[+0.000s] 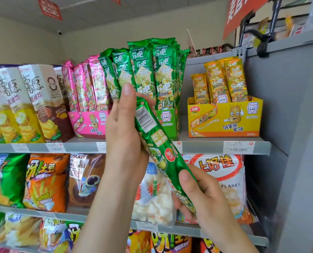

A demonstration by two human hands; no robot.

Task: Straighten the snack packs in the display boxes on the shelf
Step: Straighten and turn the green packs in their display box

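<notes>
The left hand (123,125) in the head view wraps the upper half of a long green pack (152,130). Its thumb lies straight up the near side and its fingers curl round behind. The right hand (203,194) pinches the same pack at its lower end, thumb on top. The pack slants from upper left to lower right, out in front of the shelf edge (206,147) and clear of any box.

Behind it, the green display box (170,123) holds the other green packs (152,70). Those on the right stand upright and close together, while the ones on the left lean outward over the pink packs (86,84). The pink packs tilt a little in the pink display box (90,125). The yellow display box (225,117) is only partly filled, and its yellow packs (223,81) stand in a loose, slightly slanted group at the back.

The job looks to be mid-way at best. The held pack has to go back into the green box, the leaning green ones need setting upright, and the pink and yellow rows appear to want tidying too.
</notes>
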